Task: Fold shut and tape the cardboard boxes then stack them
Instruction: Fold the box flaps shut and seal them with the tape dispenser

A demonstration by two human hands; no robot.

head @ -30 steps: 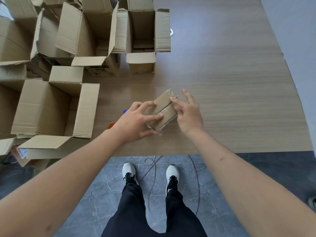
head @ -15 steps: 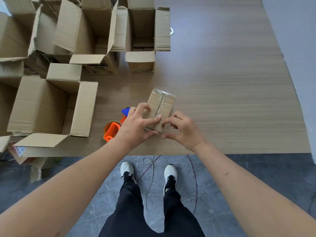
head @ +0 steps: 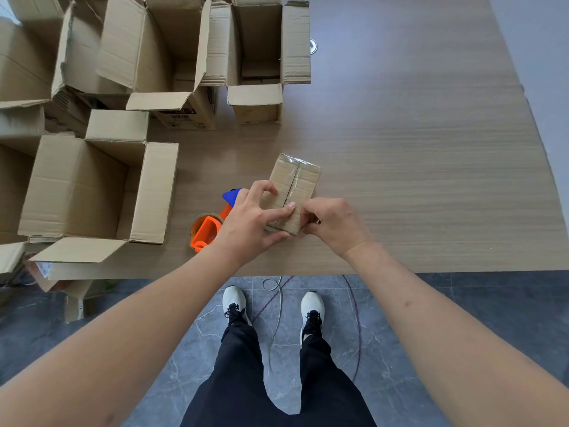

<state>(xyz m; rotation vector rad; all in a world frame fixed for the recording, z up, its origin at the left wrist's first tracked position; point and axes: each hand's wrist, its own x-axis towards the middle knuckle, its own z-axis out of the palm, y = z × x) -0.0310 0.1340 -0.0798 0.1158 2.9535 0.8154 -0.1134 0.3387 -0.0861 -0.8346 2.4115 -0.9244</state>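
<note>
A small cardboard box [head: 294, 192] lies flat on the wooden surface [head: 415, 167], near its front edge, with its flaps folded shut and clear tape running along the centre seam. Its long axis points from about 7 o'clock, at the hands, toward 1 o'clock.

Both hands meet at the box's near end. The left hand [head: 249, 226] comes in from 8 o'clock: its grip is closed on the box, with the forefinger laid straight across the top to the seam, another finger curled on the top at the left edge, and the thumb against the near end. The right hand [head: 334, 224] comes in from 4 o'clock; its fingers are curled in a grip at the near right corner of the box, pinching at the tape end there, though the fingertips are mostly hidden behind the knuckles. Most of the box extends beyond both grips toward 1 o'clock, uncovered.

An orange tape dispenser [head: 207, 231] with a blue handle lies on the surface just beside the left hand at 9 o'clock from the box, partly hidden by the hand. Open cardboard boxes [head: 92, 186] crowd the surface from 9 to 12 o'clock, flaps up or splayed.
</note>
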